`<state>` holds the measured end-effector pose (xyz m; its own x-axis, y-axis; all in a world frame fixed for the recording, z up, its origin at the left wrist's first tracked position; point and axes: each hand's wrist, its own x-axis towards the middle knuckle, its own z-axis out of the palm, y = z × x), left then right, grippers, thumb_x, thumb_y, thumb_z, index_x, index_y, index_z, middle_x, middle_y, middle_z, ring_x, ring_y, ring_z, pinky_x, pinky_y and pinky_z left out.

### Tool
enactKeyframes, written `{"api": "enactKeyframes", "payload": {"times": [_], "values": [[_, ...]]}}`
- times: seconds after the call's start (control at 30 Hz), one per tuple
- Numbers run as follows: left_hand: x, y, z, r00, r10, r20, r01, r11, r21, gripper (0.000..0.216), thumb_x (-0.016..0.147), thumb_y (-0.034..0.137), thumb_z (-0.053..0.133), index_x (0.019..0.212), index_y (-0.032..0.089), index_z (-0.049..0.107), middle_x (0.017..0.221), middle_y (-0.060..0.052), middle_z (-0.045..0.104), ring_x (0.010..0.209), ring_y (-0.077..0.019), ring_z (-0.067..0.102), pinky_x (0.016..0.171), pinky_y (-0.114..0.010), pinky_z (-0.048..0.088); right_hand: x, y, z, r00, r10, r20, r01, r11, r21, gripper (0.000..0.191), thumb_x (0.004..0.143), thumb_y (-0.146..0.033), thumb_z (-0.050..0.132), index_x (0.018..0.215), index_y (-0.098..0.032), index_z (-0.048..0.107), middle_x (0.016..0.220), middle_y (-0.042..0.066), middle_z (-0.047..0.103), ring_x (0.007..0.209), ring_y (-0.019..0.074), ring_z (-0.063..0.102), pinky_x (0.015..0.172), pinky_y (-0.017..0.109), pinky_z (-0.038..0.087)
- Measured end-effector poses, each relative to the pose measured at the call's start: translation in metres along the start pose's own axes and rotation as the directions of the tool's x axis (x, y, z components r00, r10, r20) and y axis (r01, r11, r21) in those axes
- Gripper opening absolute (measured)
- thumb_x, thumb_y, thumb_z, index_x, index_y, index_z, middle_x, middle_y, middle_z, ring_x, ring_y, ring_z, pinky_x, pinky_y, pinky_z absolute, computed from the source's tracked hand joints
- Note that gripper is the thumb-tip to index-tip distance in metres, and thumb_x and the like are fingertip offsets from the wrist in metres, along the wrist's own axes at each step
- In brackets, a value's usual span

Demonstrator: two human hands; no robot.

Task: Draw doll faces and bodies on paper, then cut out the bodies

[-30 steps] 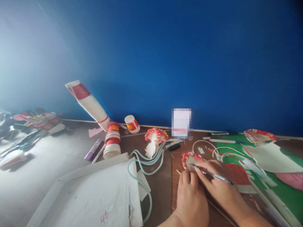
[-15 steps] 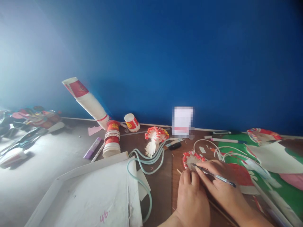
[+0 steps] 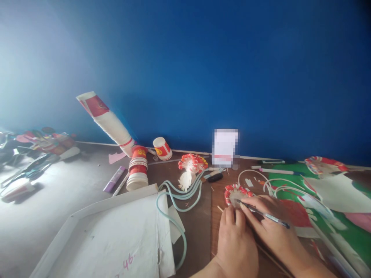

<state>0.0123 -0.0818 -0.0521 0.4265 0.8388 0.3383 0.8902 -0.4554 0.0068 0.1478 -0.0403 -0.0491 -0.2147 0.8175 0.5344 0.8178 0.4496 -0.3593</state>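
My right hand (image 3: 274,222) is closed around a slim dark pen (image 3: 271,217), its tip against the pale middle of a paper-cup flower (image 3: 231,194). This flower has a curled red and white fringe around its rim. My left hand (image 3: 236,241) lies on the near edge of the flower with bent fingers, pinning it to the brown table (image 3: 199,224); the fingertips are partly hidden. A thin wooden stick (image 3: 275,262) runs under my hands. Just behind, to the left, sits another fringed red and white paper flower (image 3: 193,164).
Pale blue cable (image 3: 179,197) loops beside a white box lid (image 3: 113,235). Stacked paper cups (image 3: 137,170) support a leaning cup tube (image 3: 111,125); a single cup (image 3: 162,148) stands nearby. Markers (image 3: 278,171), white cable and cut paper (image 3: 339,191) lie right, on a green sheet (image 3: 355,241).
The whole view has shifted slightly. Both hands, the pen and the paper flower stay almost in the same place relative to each other.
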Motion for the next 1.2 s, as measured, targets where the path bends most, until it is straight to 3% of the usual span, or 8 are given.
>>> {"api": "enactKeyframes", "payload": {"times": [0.17, 0.37, 0.57, 0.8, 1.0, 1.07, 1.2], "values": [[-0.001, -0.001, 0.001, 0.999, 0.006, -0.049, -0.007, 1.000, -0.020, 0.037, 0.090, 0.031, 0.059, 0.117, 0.008, 0.071, 0.112, -0.013, 0.064, 0.106, -0.0248, 0.050, 0.102, -0.037, 0.045, -0.002, 0.002, 0.001, 0.999, 0.012, 0.035, -0.012, 1.000, -0.021, 0.014, 0.095, -0.034, 0.056, 0.091, -0.025, 0.065, 0.083, 0.004, 0.070, 0.080, 0.0253, 0.062, 0.074, 0.040, 0.045], [0.001, 0.000, -0.006, 1.000, -0.025, 0.003, 0.025, 1.000, -0.016, 0.037, 0.090, 0.022, 0.057, 0.123, 0.008, 0.069, 0.117, -0.014, 0.064, 0.107, -0.0232, 0.050, 0.104, -0.034, 0.044, -0.005, 0.006, 0.003, 0.998, 0.005, 0.063, -0.002, 0.999, -0.038, 0.015, 0.096, -0.035, 0.056, 0.091, -0.025, 0.067, 0.086, 0.005, 0.071, 0.084, 0.0253, 0.063, 0.078, 0.040, 0.045], [0.002, 0.000, -0.004, 0.998, 0.006, 0.059, -0.006, 1.000, -0.003, 0.039, 0.093, 0.024, 0.054, 0.126, 0.007, 0.067, 0.121, -0.015, 0.064, 0.109, -0.0238, 0.051, 0.104, -0.035, 0.044, -0.004, 0.004, 0.003, 0.998, -0.005, 0.056, 0.008, 0.999, -0.038, 0.015, 0.095, -0.035, 0.056, 0.092, -0.025, 0.066, 0.086, 0.004, 0.071, 0.084, 0.0252, 0.064, 0.078, 0.040, 0.046], [0.000, 0.000, 0.001, 0.999, -0.025, 0.034, 0.025, 1.000, 0.001, 0.044, 0.094, 0.025, 0.051, 0.132, 0.007, 0.062, 0.123, -0.015, 0.063, 0.113, -0.0245, 0.053, 0.103, -0.036, 0.047, 0.004, 0.000, -0.004, 0.991, -0.020, -0.134, 0.024, 0.999, 0.025, 0.010, 0.094, -0.031, 0.057, 0.095, -0.023, 0.064, 0.083, 0.004, 0.071, 0.077, 0.0216, 0.065, 0.073, 0.037, 0.049], [-0.008, -0.003, 0.009, 0.992, -0.012, -0.123, 0.014, 1.000, 0.019, 0.041, 0.095, 0.025, 0.047, 0.125, 0.007, 0.068, 0.122, -0.016, 0.066, 0.125, -0.0266, 0.051, 0.100, -0.034, 0.049, 0.004, 0.004, -0.008, 0.981, 0.041, -0.187, -0.035, 0.999, 0.038, 0.014, 0.094, -0.033, 0.057, 0.098, -0.022, 0.064, 0.087, 0.006, 0.072, 0.080, 0.0222, 0.068, 0.077, 0.036, 0.051], [-0.009, -0.004, 0.009, 0.994, 0.010, -0.109, -0.005, 0.999, 0.045, 0.042, 0.094, 0.027, 0.047, 0.124, 0.006, 0.069, 0.127, -0.017, 0.065, 0.128, -0.0279, 0.050, 0.099, -0.035, 0.049, 0.003, 0.007, -0.009, 0.976, 0.073, -0.204, -0.064, 0.997, 0.049, 0.015, 0.094, -0.034, 0.058, 0.099, -0.021, 0.064, 0.088, 0.006, 0.072, 0.081, 0.0220, 0.069, 0.078, 0.036, 0.052], [-0.007, -0.004, 0.005, 0.998, 0.060, 0.023, -0.061, 0.997, 0.047, 0.048, 0.090, 0.034, 0.051, 0.128, 0.008, 0.066, 0.138, -0.018, 0.059, 0.134, -0.0336, 0.044, 0.105, -0.046, 0.045, 0.004, 0.009, -0.014, 0.972, 0.097, -0.215, -0.089, 0.995, 0.044, 0.015, 0.094, -0.035, 0.058, 0.097, -0.022, 0.064, 0.086, 0.005, 0.072, 0.079, 0.0217, 0.069, 0.076, 0.035, 0.051]]}}
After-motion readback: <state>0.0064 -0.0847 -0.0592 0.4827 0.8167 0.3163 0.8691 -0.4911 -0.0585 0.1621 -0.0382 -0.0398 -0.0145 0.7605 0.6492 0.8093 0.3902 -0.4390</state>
